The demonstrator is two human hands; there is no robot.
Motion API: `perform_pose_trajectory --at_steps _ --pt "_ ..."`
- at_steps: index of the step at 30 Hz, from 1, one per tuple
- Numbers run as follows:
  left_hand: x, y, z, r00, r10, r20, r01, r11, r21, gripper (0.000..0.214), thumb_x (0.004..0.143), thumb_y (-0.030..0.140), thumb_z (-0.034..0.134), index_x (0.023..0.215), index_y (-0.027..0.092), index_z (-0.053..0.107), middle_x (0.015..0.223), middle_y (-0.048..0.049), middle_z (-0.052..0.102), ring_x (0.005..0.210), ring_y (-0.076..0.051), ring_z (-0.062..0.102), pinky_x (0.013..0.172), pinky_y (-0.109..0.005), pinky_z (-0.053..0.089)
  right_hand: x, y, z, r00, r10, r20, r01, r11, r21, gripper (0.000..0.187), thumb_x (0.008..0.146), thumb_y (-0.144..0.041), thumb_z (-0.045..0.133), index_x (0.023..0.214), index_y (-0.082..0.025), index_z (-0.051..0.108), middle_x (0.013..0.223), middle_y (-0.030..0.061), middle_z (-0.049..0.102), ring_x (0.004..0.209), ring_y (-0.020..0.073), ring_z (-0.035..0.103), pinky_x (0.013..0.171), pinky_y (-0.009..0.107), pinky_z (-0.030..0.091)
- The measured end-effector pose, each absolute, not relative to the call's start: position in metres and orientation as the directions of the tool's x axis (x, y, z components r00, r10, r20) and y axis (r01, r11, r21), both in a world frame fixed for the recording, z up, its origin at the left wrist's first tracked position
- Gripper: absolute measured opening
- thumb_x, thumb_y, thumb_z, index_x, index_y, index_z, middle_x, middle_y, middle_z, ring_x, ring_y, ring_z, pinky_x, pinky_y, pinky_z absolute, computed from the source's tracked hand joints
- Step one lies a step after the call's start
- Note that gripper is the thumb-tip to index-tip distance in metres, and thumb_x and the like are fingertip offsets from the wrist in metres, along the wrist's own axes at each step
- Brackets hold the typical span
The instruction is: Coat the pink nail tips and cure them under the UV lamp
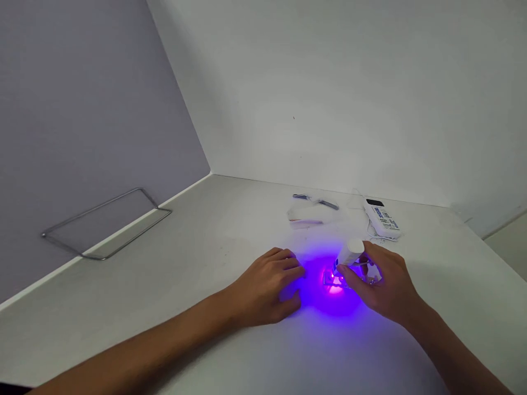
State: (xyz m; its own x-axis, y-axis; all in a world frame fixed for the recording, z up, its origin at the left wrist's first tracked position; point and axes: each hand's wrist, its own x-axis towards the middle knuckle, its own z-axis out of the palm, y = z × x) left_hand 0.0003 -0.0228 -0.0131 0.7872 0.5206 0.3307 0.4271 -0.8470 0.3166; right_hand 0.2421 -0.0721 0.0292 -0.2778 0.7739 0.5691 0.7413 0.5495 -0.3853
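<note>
My right hand point(381, 285) is closed round a small white UV lamp point(349, 254), tilted down to the left. Its violet beam falls on a small flat clear piece point(334, 281) lying on the white table point(206, 241), which glows pink. My left hand point(269, 285) rests on the table just left of the lit spot, fingers curled loosely and palm down, holding nothing. Its fingertips lie at the edge of the violet glow.
Behind the hands lie a white power bank or remote-like device point(382, 218) with a cable, and clear plastic bags with small tools point(313, 208). A bent metal wire frame point(107, 222) stands at the left by the grey wall. The table's right edge is near.
</note>
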Motion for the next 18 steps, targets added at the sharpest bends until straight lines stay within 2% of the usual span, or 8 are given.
perform_pose_trajectory --at_steps 9,15,18 --pt "0.0018 -0.0241 -0.0099 0.797 0.53 0.29 0.438 -0.838 0.327 0.013 0.076 0.017 0.049 0.084 0.019 0.06 0.082 -0.0049 0.064 0.072 -0.021 0.058 0.074 -0.035 0.047 0.2413 -0.0714 0.0297 -0.283 0.749 0.599 0.738 0.569 -0.362 0.021 0.089 -0.026 0.063 0.072 -0.021 0.051 0.055 -0.0056 0.046 0.046 0.01 0.043 0.043 0.021 0.037" --pt "-0.0005 -0.0239 -0.0125 0.776 0.539 0.326 0.439 -0.834 0.333 0.022 0.08 0.02 0.05 0.098 0.02 0.063 0.098 -0.0071 0.066 0.082 -0.023 0.062 0.079 -0.039 0.049 0.2414 -0.0717 0.0299 -0.285 0.75 0.597 0.739 0.568 -0.361 0.022 0.089 -0.026 0.063 0.072 -0.022 0.049 0.054 -0.0061 0.046 0.046 0.0098 0.043 0.044 0.022 0.038" --pt "-0.0013 -0.025 -0.014 0.764 0.556 0.329 0.453 -0.824 0.341 0.023 0.082 0.022 0.049 0.1 0.019 0.064 0.104 -0.0088 0.066 0.086 -0.024 0.063 0.076 -0.037 0.051 0.2411 -0.0724 0.0298 -0.283 0.754 0.593 0.744 0.563 -0.36 0.022 0.089 -0.025 0.062 0.072 -0.022 0.05 0.054 -0.006 0.047 0.046 0.0099 0.043 0.044 0.022 0.037"
